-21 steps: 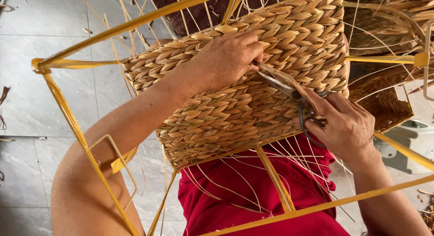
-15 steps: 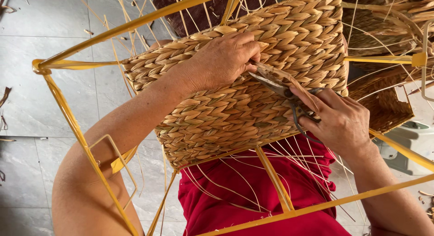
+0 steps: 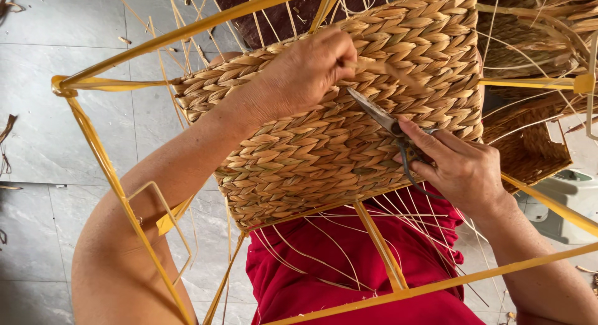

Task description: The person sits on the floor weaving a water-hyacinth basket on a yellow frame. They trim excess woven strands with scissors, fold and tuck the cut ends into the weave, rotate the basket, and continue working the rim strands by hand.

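The right hand (image 3: 464,169) has tipped its scissors (image 3: 383,116) upward; its grip stays clamped on their handles. The left hand (image 3: 305,73) now pinches a fibre strand (image 3: 389,70) against the woven panel (image 3: 349,144).

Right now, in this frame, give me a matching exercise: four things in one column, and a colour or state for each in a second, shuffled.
Things:
1. left hand
2. right hand
3. frame
4. shirt

States:
A. red
B. yellow
C. holds scissors
D. pinches a strand on the woven panel

Pairs: 1-D, 2-C, 3-B, 4-A
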### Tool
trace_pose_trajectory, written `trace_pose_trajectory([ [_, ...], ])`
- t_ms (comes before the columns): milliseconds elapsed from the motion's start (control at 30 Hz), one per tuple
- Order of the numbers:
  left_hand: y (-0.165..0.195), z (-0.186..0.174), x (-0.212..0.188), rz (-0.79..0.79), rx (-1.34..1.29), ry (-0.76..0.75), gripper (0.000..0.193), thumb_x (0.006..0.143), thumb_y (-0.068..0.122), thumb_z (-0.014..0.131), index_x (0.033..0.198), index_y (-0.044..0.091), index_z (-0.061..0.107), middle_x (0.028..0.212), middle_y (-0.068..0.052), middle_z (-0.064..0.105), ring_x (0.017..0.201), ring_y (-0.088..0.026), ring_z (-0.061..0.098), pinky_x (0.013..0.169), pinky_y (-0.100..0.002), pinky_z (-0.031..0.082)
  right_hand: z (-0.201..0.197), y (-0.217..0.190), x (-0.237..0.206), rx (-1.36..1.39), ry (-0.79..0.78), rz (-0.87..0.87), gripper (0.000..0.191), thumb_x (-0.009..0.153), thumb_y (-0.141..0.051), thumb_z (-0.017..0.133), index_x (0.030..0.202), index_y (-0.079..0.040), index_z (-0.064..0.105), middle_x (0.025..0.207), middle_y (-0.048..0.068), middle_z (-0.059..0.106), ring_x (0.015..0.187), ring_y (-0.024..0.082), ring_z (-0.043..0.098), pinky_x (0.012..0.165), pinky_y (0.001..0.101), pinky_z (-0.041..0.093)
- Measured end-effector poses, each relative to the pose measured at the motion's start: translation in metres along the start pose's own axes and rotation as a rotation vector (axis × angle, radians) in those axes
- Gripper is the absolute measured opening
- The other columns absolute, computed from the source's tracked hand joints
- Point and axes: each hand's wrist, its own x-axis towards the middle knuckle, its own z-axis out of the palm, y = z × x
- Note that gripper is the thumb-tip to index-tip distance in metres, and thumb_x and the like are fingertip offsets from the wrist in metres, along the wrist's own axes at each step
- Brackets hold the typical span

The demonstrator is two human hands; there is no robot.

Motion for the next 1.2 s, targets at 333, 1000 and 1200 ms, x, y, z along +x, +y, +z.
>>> trace_pose_trajectory([
  [333, 0.024, 0.007, -0.015, -0.01, 0.299, -0.126, 0.036, 0.09, 0.034, 0.075, 0.099, 0.003, 0.06, 0.09, -0.01, 0.062, 0.078, -0.02, 0.067, 0.067, -0.031, 0.062, -0.008, 0.002, -0.027, 0.061, 0.017, 0.123, 0.073, 0.077, -0.025, 0.085, 0.147, -0.026, 0.062, 0.081, 0.0, 0.066, 0.062, 0.016, 0.063, 0.057, 0.0352, 0.055],
  [1000, 0.022, -0.01, -0.012, 0.011, 0.281, -0.074, 0.018, 0.085, 0.022, 0.078, 0.087, 0.007, 0.069, 0.085, -0.004, 0.065, 0.083, -0.018, 0.065, 0.078, -0.041, 0.057, -0.014, 0.009, -0.023, -0.006, -0.011, 0.091, 0.073, 0.072, -0.033, 0.087, 0.142, -0.031, 0.065, 0.078, 0.0, 0.059, 0.064, 0.017, 0.062, 0.063, 0.0345, 0.058],
  [1200, 0.015, -0.005, -0.026, -0.183, 0.117, -0.113, 0.015, 0.092, 0.023, 0.073, 0.085, 0.009, 0.069, 0.082, 0.0, 0.064, 0.076, -0.013, 0.066, 0.072, -0.034, 0.057, -0.005, -0.003, -0.019, -0.076, 0.038, 0.04, 0.075, 0.074, -0.037, 0.086, 0.145, -0.031, 0.063, 0.084, -0.002, 0.06, 0.069, 0.016, 0.062, 0.067, 0.0345, 0.056],
])
